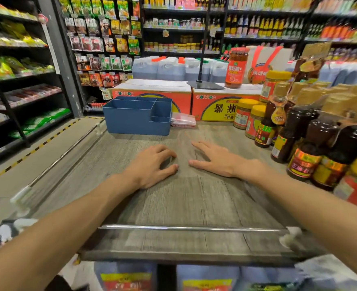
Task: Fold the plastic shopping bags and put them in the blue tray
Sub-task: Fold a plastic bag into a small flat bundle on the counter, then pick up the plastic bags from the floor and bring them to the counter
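Observation:
A blue tray (131, 120) with several compartments stands at the far left of the wooden table top (173, 206). A stack of folded pinkish plastic shopping bags (183, 120) lies just right of the tray, against an orange carton. My left hand (152, 164) rests on the table in the middle, fingers loosely bent, holding nothing. My right hand (213, 159) lies flat on the table beside it, fingers spread and straight, also holding nothing. Both hands are well short of the tray and the bags.
Two orange cartons (152, 95) line the table's back. Jars and dark sauce bottles (299, 143) crowd the right side. A black stand base (205, 84) sits on the cartons. A metal rail (194, 228) runs along the near edge. Shop shelves surround the table.

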